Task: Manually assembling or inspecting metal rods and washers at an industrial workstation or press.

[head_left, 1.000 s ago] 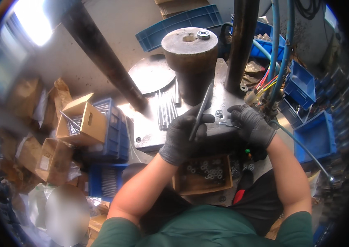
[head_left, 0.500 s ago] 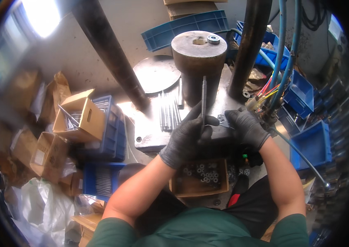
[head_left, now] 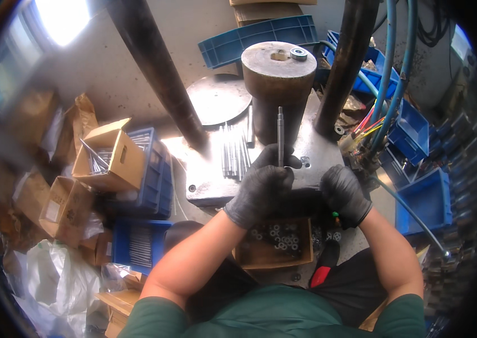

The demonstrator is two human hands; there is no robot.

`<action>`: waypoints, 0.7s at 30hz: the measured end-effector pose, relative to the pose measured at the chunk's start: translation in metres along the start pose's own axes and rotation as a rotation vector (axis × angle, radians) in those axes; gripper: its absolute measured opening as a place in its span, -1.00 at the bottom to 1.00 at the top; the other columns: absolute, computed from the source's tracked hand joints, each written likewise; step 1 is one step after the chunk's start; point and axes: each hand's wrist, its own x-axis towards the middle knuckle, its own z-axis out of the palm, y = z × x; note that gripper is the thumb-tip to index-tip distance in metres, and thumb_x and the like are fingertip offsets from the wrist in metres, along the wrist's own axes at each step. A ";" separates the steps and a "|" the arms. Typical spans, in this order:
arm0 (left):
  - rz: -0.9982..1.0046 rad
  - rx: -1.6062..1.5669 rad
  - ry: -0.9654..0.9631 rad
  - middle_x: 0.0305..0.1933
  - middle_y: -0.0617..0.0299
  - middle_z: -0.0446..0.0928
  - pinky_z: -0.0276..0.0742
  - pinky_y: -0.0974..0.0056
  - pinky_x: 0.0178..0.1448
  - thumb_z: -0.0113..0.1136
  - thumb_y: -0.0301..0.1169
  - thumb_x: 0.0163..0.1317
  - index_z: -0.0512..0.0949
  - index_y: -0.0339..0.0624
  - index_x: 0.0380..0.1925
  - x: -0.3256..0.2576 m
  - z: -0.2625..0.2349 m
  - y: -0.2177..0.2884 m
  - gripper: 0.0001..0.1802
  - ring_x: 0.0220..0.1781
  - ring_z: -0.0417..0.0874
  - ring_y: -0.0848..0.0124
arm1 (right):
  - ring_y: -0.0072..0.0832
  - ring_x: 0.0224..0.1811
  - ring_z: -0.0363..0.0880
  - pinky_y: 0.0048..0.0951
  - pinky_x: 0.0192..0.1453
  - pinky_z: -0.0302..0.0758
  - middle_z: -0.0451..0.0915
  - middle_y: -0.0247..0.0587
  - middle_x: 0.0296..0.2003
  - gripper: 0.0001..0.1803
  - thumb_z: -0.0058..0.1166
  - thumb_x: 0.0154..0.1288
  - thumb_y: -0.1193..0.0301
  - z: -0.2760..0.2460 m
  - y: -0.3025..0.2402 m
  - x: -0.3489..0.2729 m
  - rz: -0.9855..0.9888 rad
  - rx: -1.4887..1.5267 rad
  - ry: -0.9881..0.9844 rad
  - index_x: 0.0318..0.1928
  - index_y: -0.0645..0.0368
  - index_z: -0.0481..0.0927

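Possibly the rod (head_left: 281, 136) your left hand (head_left: 261, 188) grips could tilt if pressure slackens; your right hand (head_left: 345, 195) curls, any grasp hidden.

- At the left of your frame, a cardboard box (head_left: 74, 204) carries a white label (head_left: 52, 212), its print too small for you to read.
- You see dark marks on that box too, blurred; no text is legible.

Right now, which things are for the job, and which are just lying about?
Probably for the job:
rod in the left hand
more rods on the bench
bearing on the cylinder

Probably just lying about:
white bag
long blue tray
black cable
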 end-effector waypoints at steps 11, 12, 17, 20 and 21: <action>-0.053 0.606 0.120 -0.10 0.29 0.62 0.55 0.36 0.08 0.33 -0.31 0.37 0.54 -0.12 -0.01 0.007 -0.006 -0.036 -0.72 -0.09 0.59 0.52 | -0.66 -0.17 0.53 -0.48 0.01 0.52 0.59 -0.43 -0.28 -0.85 0.19 0.31 0.58 -0.029 -0.055 0.019 0.561 1.116 0.232 -0.14 0.12 0.59; -0.069 0.539 0.084 -0.10 0.30 0.62 0.55 0.35 0.10 0.33 -0.29 0.40 0.54 -0.12 -0.01 0.006 -0.004 -0.040 -0.73 -0.07 0.59 0.52 | -0.66 -0.17 0.53 -0.49 0.01 0.52 0.59 -0.44 -0.27 -0.85 0.20 0.32 0.57 -0.029 -0.057 0.019 0.566 1.174 0.228 -0.13 0.12 0.59; -0.109 0.493 0.061 -0.10 0.31 0.63 0.57 0.33 0.13 0.32 -0.23 0.44 0.54 -0.12 0.00 0.003 -0.001 -0.045 -0.71 -0.02 0.61 0.52 | -0.67 -0.16 0.52 -0.51 0.02 0.52 0.59 -0.45 -0.26 -0.84 0.21 0.32 0.56 -0.024 -0.059 0.021 0.593 1.221 0.247 -0.12 0.11 0.59; -0.145 0.347 0.071 -0.09 0.30 0.63 0.57 0.33 0.13 0.32 -0.24 0.44 0.54 -0.13 0.00 0.001 0.003 -0.042 -0.71 -0.03 0.61 0.51 | -0.67 -0.18 0.52 -0.49 0.00 0.53 0.59 -0.45 -0.27 -0.85 0.22 0.32 0.55 -0.021 -0.058 0.021 0.574 1.223 0.264 -0.12 0.12 0.58; -0.153 0.364 0.071 -0.09 0.30 0.63 0.57 0.33 0.13 0.32 -0.23 0.44 0.54 -0.13 0.01 0.001 0.004 -0.041 -0.70 -0.03 0.62 0.51 | -0.67 -0.18 0.52 -0.49 0.00 0.53 0.59 -0.45 -0.27 -0.85 0.22 0.32 0.55 -0.021 -0.058 0.021 0.574 1.223 0.265 -0.12 0.12 0.58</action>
